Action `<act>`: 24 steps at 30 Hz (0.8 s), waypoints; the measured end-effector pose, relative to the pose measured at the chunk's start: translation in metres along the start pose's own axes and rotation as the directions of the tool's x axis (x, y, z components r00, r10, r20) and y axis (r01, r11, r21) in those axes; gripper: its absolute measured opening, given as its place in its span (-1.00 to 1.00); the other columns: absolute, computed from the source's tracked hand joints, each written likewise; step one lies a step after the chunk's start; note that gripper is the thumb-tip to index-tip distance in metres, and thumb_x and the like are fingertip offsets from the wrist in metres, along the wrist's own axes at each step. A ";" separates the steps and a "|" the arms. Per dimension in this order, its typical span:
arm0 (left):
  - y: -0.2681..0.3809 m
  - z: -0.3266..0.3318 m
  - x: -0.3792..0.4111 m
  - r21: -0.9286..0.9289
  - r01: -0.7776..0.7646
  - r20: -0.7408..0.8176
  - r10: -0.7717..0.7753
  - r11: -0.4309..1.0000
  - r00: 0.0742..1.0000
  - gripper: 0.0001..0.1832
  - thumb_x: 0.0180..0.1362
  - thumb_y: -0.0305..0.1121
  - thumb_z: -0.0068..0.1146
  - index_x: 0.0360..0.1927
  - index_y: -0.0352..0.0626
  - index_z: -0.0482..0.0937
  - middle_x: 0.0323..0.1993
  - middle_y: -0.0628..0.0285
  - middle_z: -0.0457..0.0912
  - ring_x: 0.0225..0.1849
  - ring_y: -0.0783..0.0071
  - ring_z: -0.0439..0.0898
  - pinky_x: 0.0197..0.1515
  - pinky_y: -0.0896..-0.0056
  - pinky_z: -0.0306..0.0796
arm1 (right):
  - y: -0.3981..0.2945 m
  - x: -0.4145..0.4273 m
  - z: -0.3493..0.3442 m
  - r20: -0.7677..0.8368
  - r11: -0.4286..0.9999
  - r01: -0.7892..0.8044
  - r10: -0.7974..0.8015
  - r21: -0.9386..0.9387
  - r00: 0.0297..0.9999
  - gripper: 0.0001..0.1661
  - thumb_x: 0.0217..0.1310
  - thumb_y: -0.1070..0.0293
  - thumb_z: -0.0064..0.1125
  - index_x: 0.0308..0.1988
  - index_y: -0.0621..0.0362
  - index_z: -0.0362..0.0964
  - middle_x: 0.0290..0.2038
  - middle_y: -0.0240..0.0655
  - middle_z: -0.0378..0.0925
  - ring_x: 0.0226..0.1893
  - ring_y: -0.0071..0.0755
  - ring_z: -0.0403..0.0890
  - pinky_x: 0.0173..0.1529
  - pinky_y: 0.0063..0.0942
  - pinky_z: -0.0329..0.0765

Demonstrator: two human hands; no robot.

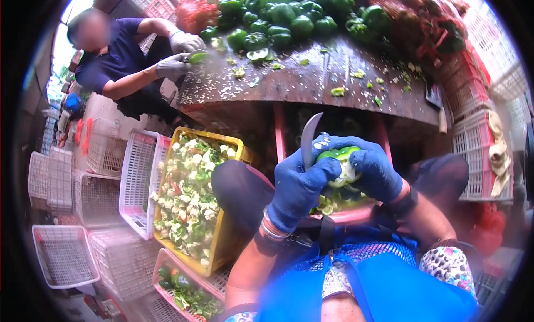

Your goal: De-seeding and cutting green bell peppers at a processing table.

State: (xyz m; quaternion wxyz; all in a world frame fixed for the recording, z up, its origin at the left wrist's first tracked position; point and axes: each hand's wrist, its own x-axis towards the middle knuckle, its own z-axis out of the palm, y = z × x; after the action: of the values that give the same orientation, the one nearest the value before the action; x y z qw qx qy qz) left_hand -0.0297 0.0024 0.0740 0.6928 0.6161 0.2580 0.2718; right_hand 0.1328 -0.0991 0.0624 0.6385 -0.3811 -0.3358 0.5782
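My left hand [298,182], in a blue knit glove, holds a knife with a curved blade [309,140] pointing up and away from me. Its fingers also press against a cut green bell pepper [343,165]. On the pepper's other side, my right hand [373,167], gloved in the same blue, grips it. The pepper's pale inside faces me; the knife's handle is hidden in my left glove. Below both hands, between my knees, a red plastic container [350,217] holds green pepper pieces [325,206].
Whole green bell peppers [283,15] lie heaped on a wooden table [292,86] strewn with seeds. A cleaver [436,98] lies at its right edge. A yellow crate [215,255] of pepper cores stands left. Several plastic crates surround me. A co-worker in grey gloves [173,65] cuts a pepper.
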 end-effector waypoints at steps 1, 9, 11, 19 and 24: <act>-0.002 0.002 -0.007 0.053 -0.020 -0.002 0.021 0.998 1.000 -0.56 0.18 -0.41 0.33 0.11 -0.44 0.68 -0.02 0.10 0.75 0.01 0.48 0.67 0.15 0.42 0.53 | 0.004 -0.006 -0.001 0.002 1.000 -0.012 0.012 0.021 1.000 -0.17 0.32 -0.14 0.29 0.26 0.37 0.45 0.22 -0.15 0.58 0.23 -0.29 0.57 0.39 -0.28 0.44; -0.013 0.017 -0.035 -0.199 0.071 0.025 -0.068 0.977 0.997 -0.66 0.21 -0.48 0.20 0.04 -0.40 0.72 -0.05 0.21 0.72 -0.08 0.54 0.67 0.03 0.48 0.56 | 0.010 -0.044 0.005 0.064 0.952 -0.218 0.208 0.217 0.976 -0.11 0.20 -0.09 0.28 0.28 0.41 0.41 0.00 -0.18 0.67 -0.15 -0.35 0.74 -0.17 -0.48 0.71; -0.018 0.020 -0.039 -0.255 0.139 0.039 -0.134 0.957 0.990 -0.65 0.24 -0.47 0.20 0.07 -0.40 0.70 -0.06 0.19 0.72 -0.10 0.50 0.69 0.01 0.46 0.59 | 0.036 -0.049 -0.001 -0.015 0.964 -0.157 0.164 0.214 0.986 -0.16 0.26 -0.05 0.25 0.29 0.39 0.40 0.00 -0.18 0.67 -0.16 -0.36 0.74 -0.19 -0.48 0.70; -0.032 0.029 -0.039 -0.219 0.242 0.042 -0.239 0.945 0.970 -0.35 0.22 -0.39 0.31 0.38 -0.33 0.45 0.03 0.16 0.67 -0.15 0.51 0.69 -0.14 0.51 0.60 | 0.044 -0.052 -0.018 -0.168 0.983 -0.123 0.146 0.139 0.975 -0.30 0.37 0.07 0.19 0.30 0.35 0.41 0.16 -0.14 0.60 0.12 -0.28 0.65 0.29 -0.32 0.52; -0.018 0.028 -0.046 -0.228 0.269 0.075 -0.259 0.936 0.963 -0.42 0.17 -0.52 0.28 0.30 -0.42 0.51 0.00 0.12 0.69 -0.27 0.55 0.68 -0.28 0.58 0.58 | 0.036 -0.060 -0.014 -0.081 0.985 -0.172 0.168 -0.034 0.982 -0.33 0.34 0.11 0.20 0.30 0.30 0.43 0.19 -0.16 0.59 0.16 -0.23 0.64 0.32 -0.32 0.50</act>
State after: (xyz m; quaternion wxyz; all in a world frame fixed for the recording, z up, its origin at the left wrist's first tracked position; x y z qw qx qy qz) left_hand -0.0426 -0.0512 0.0603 0.7967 0.4949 0.2890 0.1917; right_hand 0.1208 -0.1591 0.0245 0.5915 -0.4435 -0.2887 0.6084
